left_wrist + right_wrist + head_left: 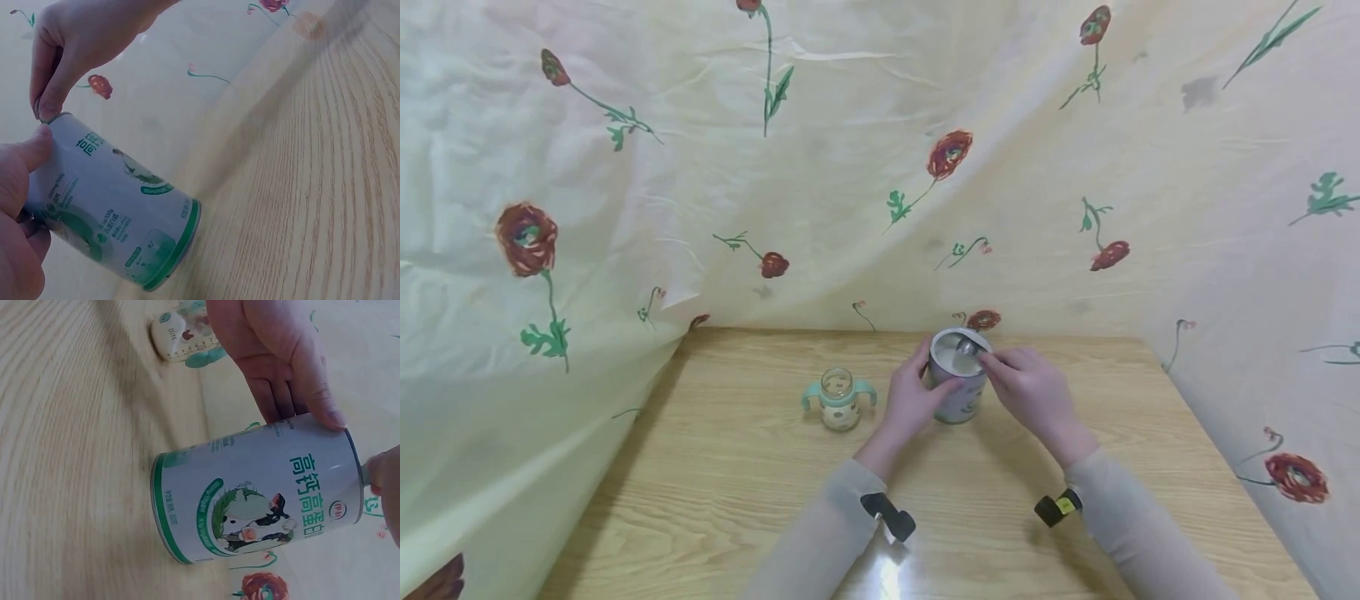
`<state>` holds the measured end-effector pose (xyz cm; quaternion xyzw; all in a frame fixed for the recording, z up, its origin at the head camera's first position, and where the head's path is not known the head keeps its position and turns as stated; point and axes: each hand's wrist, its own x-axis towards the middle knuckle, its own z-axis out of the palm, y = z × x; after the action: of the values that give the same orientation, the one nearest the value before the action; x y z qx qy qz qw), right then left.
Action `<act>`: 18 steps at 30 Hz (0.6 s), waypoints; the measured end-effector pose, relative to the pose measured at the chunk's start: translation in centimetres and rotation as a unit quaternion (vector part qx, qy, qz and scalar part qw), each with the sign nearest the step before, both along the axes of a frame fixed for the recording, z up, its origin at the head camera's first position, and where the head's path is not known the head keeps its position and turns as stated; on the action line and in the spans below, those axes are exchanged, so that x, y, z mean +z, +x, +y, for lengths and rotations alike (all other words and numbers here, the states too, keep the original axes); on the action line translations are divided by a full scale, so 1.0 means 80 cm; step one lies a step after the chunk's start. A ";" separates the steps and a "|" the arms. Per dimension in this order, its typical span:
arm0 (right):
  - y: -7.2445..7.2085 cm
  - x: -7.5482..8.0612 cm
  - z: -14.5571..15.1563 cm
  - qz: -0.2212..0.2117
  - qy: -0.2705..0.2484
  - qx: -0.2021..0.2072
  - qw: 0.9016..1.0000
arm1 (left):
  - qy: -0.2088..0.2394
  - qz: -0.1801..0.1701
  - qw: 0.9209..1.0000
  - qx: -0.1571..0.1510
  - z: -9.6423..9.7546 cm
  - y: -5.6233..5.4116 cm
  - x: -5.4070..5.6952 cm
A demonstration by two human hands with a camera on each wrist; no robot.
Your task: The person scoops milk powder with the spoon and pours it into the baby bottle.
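Note:
An open milk powder can [958, 400], white with green lettering and a cow picture [253, 519], stands upright on the table. Around its left side wraps my left hand [912, 398], thumb on the near wall. My right hand [1033, 393] reaches over the right side of the rim and pinches the handle of a metal spoon [967, 347]. The spoon's bowl is inside the can's mouth, over the pale powder [953, 360]. To the left of the can stands a baby bottle [840, 410] with two teal handles and no lid on it.
The wooden table [737, 483] ends at the back against a hanging cloth [820, 208] with red flowers. More of this cloth drapes along both sides. A dark strap with a camera [891, 517] sits on the left wrist, another [1060, 507] on the right.

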<state>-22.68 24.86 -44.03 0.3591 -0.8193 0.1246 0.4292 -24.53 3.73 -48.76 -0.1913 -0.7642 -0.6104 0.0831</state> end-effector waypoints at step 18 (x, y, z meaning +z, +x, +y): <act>-0.015 0.053 -0.013 -0.209 0.153 -0.025 0.966 | 0.034 -0.065 0.997 0.029 0.010 -0.002 0.004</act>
<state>-23.87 23.84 -39.81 0.3663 -0.9086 0.0591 0.1917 -24.65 4.50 -48.45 -0.1266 -0.7519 -0.6444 0.0573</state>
